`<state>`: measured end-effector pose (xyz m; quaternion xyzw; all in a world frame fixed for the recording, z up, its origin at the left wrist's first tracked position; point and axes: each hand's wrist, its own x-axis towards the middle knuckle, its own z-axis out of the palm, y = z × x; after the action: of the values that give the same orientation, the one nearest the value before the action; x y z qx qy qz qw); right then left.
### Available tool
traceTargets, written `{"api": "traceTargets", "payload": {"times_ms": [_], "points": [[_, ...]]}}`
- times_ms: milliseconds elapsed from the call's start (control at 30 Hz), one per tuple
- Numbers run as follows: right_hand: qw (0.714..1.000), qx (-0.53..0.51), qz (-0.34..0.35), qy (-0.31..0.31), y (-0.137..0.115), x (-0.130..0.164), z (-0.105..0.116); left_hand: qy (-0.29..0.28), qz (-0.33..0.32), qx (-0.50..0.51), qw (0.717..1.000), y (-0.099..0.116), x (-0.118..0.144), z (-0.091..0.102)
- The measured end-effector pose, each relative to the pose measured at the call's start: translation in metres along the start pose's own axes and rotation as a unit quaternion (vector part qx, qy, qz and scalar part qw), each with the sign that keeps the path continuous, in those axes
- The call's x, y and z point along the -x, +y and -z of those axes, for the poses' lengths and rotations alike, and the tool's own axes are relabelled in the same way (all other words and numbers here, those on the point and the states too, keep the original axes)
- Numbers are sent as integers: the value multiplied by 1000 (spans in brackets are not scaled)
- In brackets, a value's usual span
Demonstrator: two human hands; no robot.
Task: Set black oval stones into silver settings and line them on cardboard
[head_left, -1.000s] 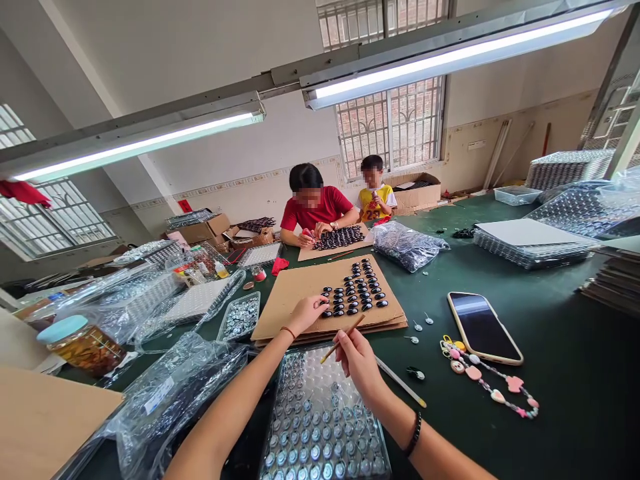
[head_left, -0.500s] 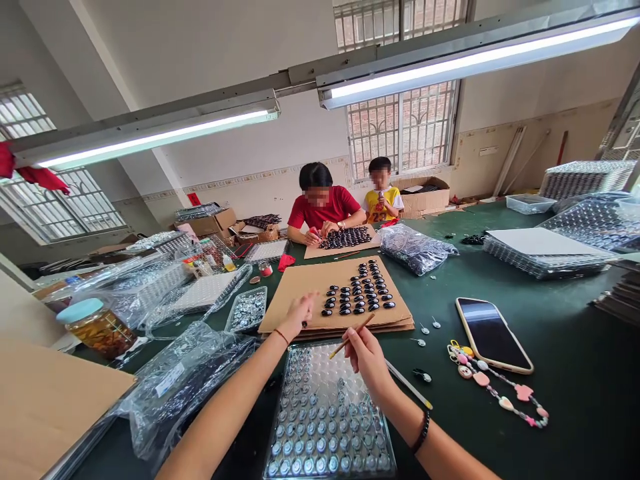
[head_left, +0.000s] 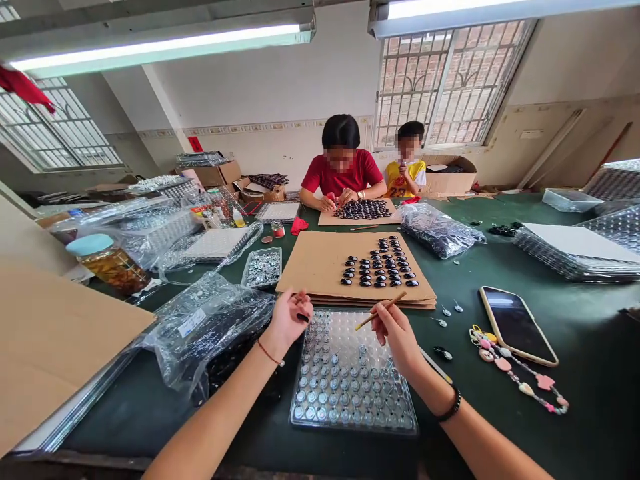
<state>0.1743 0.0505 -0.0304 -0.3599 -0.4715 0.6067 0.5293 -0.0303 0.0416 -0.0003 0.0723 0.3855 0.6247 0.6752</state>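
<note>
At the near edge of the green tabletop (head_left: 575,393), the left hand (head_left: 287,320) is pinched shut on a small dark bead (head_left: 303,318) over the far left corner of the clear blister tray (head_left: 350,373), while the right hand (head_left: 397,333) is closed around a thin wooden stick (head_left: 380,311) whose tip points toward the cardboard sheet (head_left: 320,267) lying just beyond the tray. To do this well, I judge the bead should be held lightly by its rim, the stick kept steady and low, and each piece set squarely in line with the dark beads (head_left: 380,267) already ranked on the cardboard. A crinkled plastic bag (head_left: 210,320) lies touching the tray's left side; a phone (head_left: 517,325) and charm strap (head_left: 520,380) rest toward the right edge. At the far edge a person in a red shirt (head_left: 343,177) works over another bead board, beneath barred windows (head_left: 445,80) and strip lights.
</note>
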Motion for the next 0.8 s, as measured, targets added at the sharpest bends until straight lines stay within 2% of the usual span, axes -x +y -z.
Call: {"api": "traceTargets", "payload": {"times_ms": [67, 200, 233, 300, 333, 367, 533, 667, 800], "points": [[1000, 11, -2, -1, 1, 1, 0, -1, 36, 19, 999, -1, 7, 2], [1000, 28, 4, 5, 1, 2, 0, 37, -11, 113, 993, -9, 19, 2], [999, 32, 5, 7, 1, 2, 0, 38, 15, 119, 992, -12, 21, 2], [999, 39, 1, 12, 0, 2, 1, 2, 120, 90, 989, -19, 24, 2], [999, 43, -3, 13, 0, 3, 1, -18, 154, 76, 985, -22, 24, 2], [999, 48, -6, 12, 0, 3, 1, -29, 160, 69, 984, -24, 24, 3], [992, 121, 8, -22, 3, 7, 1, 27, 53, 58, 997, -24, 23, 6], [969, 232, 45, -76, 7, 15, 1, 26, 40, 16, 999, -27, 25, 5], [925, 323, 122, -159, 6, 25, -4, -4, 44, -17, 999, -31, 26, 4]]}}
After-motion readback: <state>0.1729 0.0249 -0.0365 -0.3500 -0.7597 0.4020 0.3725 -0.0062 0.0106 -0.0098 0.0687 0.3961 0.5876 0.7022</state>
